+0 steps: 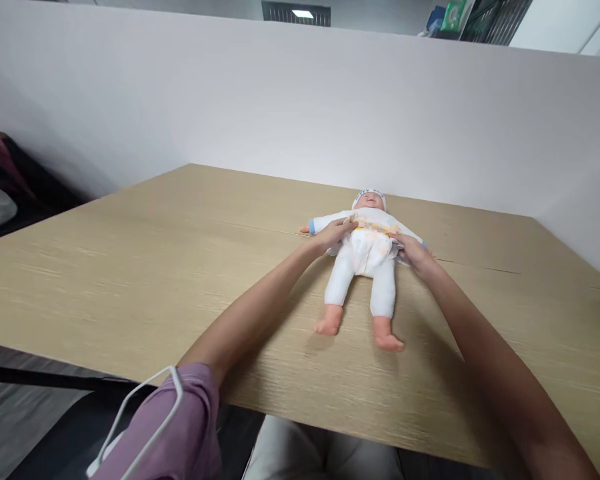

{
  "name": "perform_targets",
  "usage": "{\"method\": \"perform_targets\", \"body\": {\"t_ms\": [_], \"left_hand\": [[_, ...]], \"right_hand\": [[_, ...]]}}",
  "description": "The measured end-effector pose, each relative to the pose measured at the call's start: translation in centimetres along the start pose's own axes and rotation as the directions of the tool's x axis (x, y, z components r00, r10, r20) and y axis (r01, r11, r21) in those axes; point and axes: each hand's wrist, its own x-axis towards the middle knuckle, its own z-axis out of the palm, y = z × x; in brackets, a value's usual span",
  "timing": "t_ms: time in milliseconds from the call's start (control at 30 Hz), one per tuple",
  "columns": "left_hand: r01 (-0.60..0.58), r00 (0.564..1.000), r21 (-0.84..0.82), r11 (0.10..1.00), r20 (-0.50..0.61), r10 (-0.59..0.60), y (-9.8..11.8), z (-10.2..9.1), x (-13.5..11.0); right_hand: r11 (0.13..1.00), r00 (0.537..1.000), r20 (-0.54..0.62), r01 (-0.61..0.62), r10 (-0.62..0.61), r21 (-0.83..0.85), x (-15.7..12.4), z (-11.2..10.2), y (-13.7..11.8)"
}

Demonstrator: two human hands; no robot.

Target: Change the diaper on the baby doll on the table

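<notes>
white partition (300, 107), wood-grain table (130, 253) before it, green packet (453, 16) beyond, upper right

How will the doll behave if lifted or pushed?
The doll probably flops somewhat when lifted: its legs look cloth-covered. Rolling seems unlikely, since it lies on its back, limbs spread. Its smooth-looking bare feet may be firmer.

So the doll (373, 215) has 2 smooth, matt, plastic-looking feet (331, 321), a soft cloth suit (340, 280) and a papery, crinkly diaper (367, 252). Tabletop (130, 267) looks like satiny wood grain, the wall (300, 100) is smooth and matt, the sleeve (195, 420) soft cloth, the cable (179, 392) smooth plastic.
</notes>
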Motion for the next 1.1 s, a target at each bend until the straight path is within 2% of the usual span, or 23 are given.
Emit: {"method": "perform_targets", "body": {"t_ms": [100,233,333,500,567,633,700,767,833,900,933,1000,1100], "left_hand": [[0.079,0.995,-0.059,0.995,0.07,-0.075,-0.8,-0.1,-1.7],[0.169,0.971,-0.135,0.976,0.195,-0.141,-1.3,-0.8,-5.7],[0.186,0.963,-0.185,0.965,0.229,-0.142,-1.3,-1.3,-7.5],[0.16,0.984,-0.188,0.969,0.114,-0.14,-1.5,-2.4,-7.0],[0.111,0.993,-0.178,0.978,0.064,-0.101,-1.3,-2.8,-6.8],[0.039,0.999,-0.098,0.994,0.0,-0.039,-0.7,-2.8,-7.0],[-0.057,0.997,0.055,0.997,-0.055,0.06,0.6,-2.1,-7.5],[-0.192,0.977,0.224,0.955,-0.043,0.207,2.1,-0.7,-8.1],[-0.351,0.932,0.364,0.863,0.05,0.358,3.7,1.2,-8.4],[-0.466,0.88,0.489,0.737,0.173,0.442,4.9,3.4,-8.1],[-0.497,0.863,0.544,0.676,0.233,0.448,5.2,4.4,-7.8],[-0.506,0.859,0.634,0.585,0.308,0.41,5.6,6.2,-7.1],[-0.463,0.881,0.72,0.516,0.312,0.356,5.4,7.8,-6.5]], "right_hand": [[0.993,0.996,0.034,-0.089,0.087,0.077,-1.2,0.1,1.1],[0.975,0.975,0.143,-0.185,0.167,0.123,-5.8,-0.6,1.5],[0.964,0.962,0.188,-0.226,0.199,0.138,-7.7,-1.9,1.1],[0.99,0.99,0.025,-0.138,0.137,0.011,-7.5,-4.1,1.8],[0.993,0.996,-0.051,-0.076,0.072,-0.085,-8.1,-4.6,2.7],[0.972,0.995,-0.098,-0.018,-0.005,-0.234,-9.4,-4.9,3.6],[0.904,0.99,-0.11,0.029,-0.083,-0.428,-11.0,-5.2,4.3],[0.821,0.985,-0.118,0.036,-0.124,-0.569,-12.1,-5.3,4.8],[0.784,0.983,-0.136,0.011,-0.121,-0.62,-12.6,-5.3,5.1],[0.774,0.984,-0.148,-0.014,-0.103,-0.633,-12.4,-5.2,5.3],[0.768,0.984,-0.149,-0.019,-0.1,-0.641,-12.2,-5.2,5.4],[0.748,0.983,-0.145,-0.015,-0.109,-0.663,-11.9,-5.2,5.7],[0.719,0.984,-0.15,-0.036,-0.095,-0.694,-11.8,-5.3,6.0]]}}
